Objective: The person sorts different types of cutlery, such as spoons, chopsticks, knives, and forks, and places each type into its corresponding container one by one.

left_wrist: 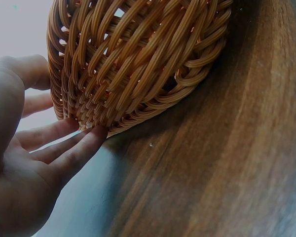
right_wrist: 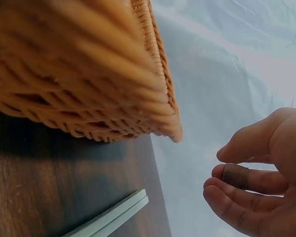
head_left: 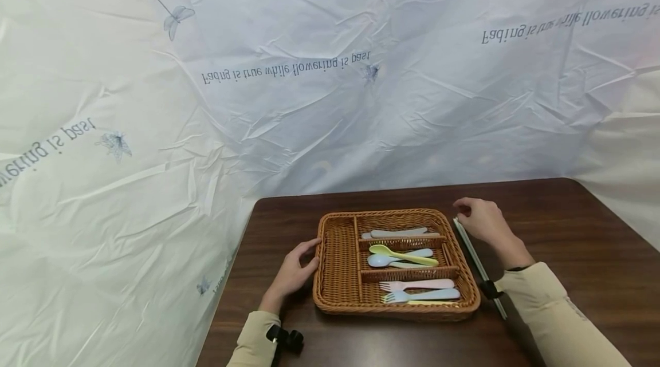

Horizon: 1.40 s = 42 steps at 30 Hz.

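Observation:
A brown wicker cutlery basket (head_left: pixel 340 264) stands on the table. The fingertips of my left hand (head_left: pixel 293 269) touch its left side, the fingers fairly straight in the left wrist view. To the right of the basket lies a pale green pair of chopsticks (head_left: pixel 472 251). My right hand (head_left: pixel 482 219) hovers near their far end, fingers loosely bent; the right wrist view shows it apart from chopsticks and basket, holding nothing. Inside the basket, the back compartment has pale knives (head_left: pixel 397 233), the middle one spoons (head_left: pixel 402 255), the front one forks (head_left: pixel 423 285).
The dark wooden table (head_left: pixel 371 344) reaches to a white printed sheet (head_left: pixel 319 126) hanging behind and at the sides. A wicker divider (head_left: pixel 358 264) separates the basket's long left compartment from the three on the right.

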Tool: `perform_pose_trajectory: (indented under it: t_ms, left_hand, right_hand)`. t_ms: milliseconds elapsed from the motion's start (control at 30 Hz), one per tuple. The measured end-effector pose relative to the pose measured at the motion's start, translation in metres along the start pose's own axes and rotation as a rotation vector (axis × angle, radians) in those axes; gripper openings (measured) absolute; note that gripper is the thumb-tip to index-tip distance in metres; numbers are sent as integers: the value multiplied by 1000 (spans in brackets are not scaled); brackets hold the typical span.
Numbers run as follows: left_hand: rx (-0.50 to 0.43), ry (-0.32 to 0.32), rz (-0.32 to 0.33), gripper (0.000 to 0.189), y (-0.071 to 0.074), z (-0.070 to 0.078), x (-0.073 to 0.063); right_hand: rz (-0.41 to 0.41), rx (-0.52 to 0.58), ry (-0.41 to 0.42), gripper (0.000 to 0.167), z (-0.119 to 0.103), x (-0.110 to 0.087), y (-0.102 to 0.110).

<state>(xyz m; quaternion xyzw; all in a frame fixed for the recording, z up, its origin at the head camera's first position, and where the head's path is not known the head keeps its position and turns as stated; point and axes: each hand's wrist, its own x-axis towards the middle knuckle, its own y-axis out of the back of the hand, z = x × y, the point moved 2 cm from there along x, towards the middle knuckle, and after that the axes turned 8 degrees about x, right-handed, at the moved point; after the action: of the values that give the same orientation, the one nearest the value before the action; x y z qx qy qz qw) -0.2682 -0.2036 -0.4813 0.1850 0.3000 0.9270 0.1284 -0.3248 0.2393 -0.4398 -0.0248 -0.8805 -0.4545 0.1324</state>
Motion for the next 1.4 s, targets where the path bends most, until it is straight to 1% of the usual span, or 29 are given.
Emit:
perform_pose_trajectory:
  t_ms: [100, 300, 567, 733, 867, 967, 1200, 1400]
  left_hand:
    - [-1, 9, -6, 45, 0, 0, 0]
    - [-3, 5, -6, 45, 0, -1, 0]
    - [-37, 17, -16, 46, 0, -2, 1]
    - [-20, 22, -25, 46, 0, -2, 1]
    - [-26, 21, -22, 46, 0, -2, 1]
    - [-29, 19, -16, 45, 0, -3, 1]
    - [-5, 20, -10, 45, 0, -2, 1]
    - [-4, 24, -20, 45, 0, -2, 0]
  right_hand:
    - [-12, 6, -7, 30, 3, -2, -1]
    - [-37, 0, -25, 30, 9, -3, -3]
    - [-56, -7, -28, 30, 18, -4, -7]
    - [-73, -6, -44, 30, 22, -5, -10]
    - [-92, 1, -64, 32, 25, -7, -12]
    - [-101, -5, -78, 33, 27, -8, -14]
    - [-112, -33, -97, 34, 31, -10, -17]
    - [-116, -49, -112, 34, 33, -12, -19]
